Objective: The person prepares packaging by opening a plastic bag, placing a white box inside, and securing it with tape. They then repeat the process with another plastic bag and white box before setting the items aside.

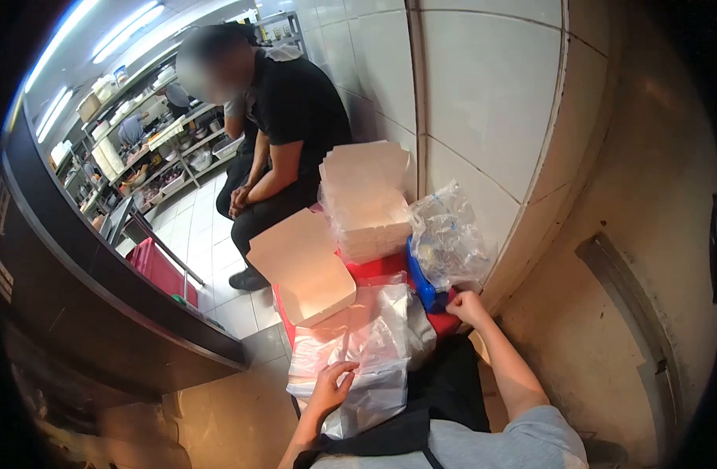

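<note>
My left hand (333, 384) is over a clear plastic bag (358, 336) lying on a red surface (378, 270). Its fingers are curved and a little apart, with nothing seen between them. At the right, my right hand (467, 307) has its fingers pressed together at the edge of a blue container (425, 283); what they pinch is too small to make out. A crumpled clear bag (450, 242) rests on the blue container. Left of these, an open cardboard box (307, 273) stands beside a stack of open boxes (366, 203) partly wrapped in plastic.
A person in black (296, 117) sits behind the boxes, hands together. A tiled wall (475, 109) rises at the right. At the left are a dark counter (85, 273), a red bin (159, 270) and kitchen shelves (171, 141), with other people farther back.
</note>
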Tool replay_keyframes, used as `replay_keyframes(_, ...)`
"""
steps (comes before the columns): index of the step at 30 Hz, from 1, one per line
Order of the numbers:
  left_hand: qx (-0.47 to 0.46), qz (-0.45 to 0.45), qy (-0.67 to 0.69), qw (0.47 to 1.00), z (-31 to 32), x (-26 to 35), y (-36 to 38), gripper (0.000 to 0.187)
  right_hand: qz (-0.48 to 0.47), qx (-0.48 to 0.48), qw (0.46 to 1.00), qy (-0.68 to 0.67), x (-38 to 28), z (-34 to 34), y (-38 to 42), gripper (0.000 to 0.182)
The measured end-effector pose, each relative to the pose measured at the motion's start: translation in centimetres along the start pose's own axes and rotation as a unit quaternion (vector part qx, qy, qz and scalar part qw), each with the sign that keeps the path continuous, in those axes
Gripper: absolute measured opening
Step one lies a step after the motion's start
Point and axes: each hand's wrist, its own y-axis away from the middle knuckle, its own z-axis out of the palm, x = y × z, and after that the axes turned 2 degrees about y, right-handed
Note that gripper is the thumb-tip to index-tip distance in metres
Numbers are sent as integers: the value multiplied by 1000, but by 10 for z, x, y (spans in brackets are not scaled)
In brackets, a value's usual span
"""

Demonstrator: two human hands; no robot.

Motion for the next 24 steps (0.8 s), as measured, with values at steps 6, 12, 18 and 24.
replay_keyframes(6, 12, -19, 21, 1000, -4, -6, 10, 19, 3, -153, 981, 121, -50, -50, 42, 37)
replay_keyframes(12, -2, 10, 36, 999, -1, 7, -2, 18, -51, -169, 979, -102, -53, -81, 65, 28)
replay_keyframes(18, -68, 94, 12, 993, 15, 44, -67, 28, -42, -200, 895, -397, -128, -80, 77, 21)
replay_keyframes(24, -60, 45, 266, 961, 7, 90, -127, 55, -50, -224, 859, -458, -165, -58, 80, 17)
